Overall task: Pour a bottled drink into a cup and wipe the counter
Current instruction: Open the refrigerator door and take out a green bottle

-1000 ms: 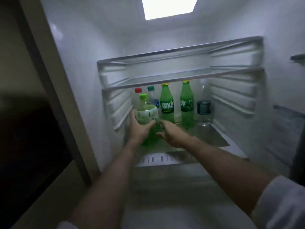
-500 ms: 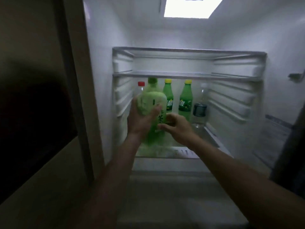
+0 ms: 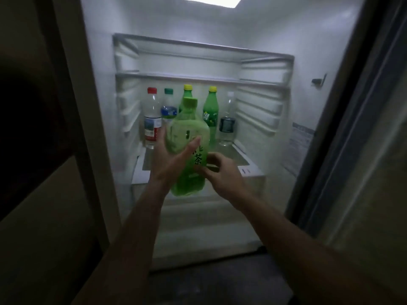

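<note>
Head view: bulbous green plastic bottle [image 3: 187, 128] in grip of left hand [image 3: 169, 165]

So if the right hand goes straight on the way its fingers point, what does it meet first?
The green tea bottle. The right hand points left at the bottle's lower body, which the left hand grips. The gap looks very small, and I cannot tell whether the fingers touch it.
</note>
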The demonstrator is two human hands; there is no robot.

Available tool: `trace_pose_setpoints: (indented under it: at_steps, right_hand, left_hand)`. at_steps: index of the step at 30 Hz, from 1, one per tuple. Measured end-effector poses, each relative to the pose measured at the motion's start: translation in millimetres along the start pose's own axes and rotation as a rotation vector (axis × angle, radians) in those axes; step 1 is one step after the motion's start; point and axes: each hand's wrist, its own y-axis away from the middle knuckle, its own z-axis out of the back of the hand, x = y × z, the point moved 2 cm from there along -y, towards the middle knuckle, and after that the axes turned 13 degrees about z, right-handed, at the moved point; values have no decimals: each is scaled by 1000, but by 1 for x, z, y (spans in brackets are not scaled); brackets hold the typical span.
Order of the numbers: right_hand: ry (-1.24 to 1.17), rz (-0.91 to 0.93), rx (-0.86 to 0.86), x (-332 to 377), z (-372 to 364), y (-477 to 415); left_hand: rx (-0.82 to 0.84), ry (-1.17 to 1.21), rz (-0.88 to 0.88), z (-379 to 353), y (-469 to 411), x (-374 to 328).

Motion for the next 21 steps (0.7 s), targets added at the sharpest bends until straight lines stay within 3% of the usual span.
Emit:
trace_pose_setpoints:
  at_steps: [5, 10, 15, 21]
  right_hand:
    - [-18, 108, -35, 18, 4, 43]
    - [-93, 171, 67, 46, 17, 99]
    - [-115, 211, 162, 65, 29, 183]
    - [-118, 295, 90, 85, 25, 285]
  left_hand:
    - [-35, -75, -24, 7, 41, -18]
    - [-123, -142, -23, 10, 114, -35]
    - [-135, -164, 26, 15, 208, -36]
    - [-184, -151, 177, 19, 319, -42]
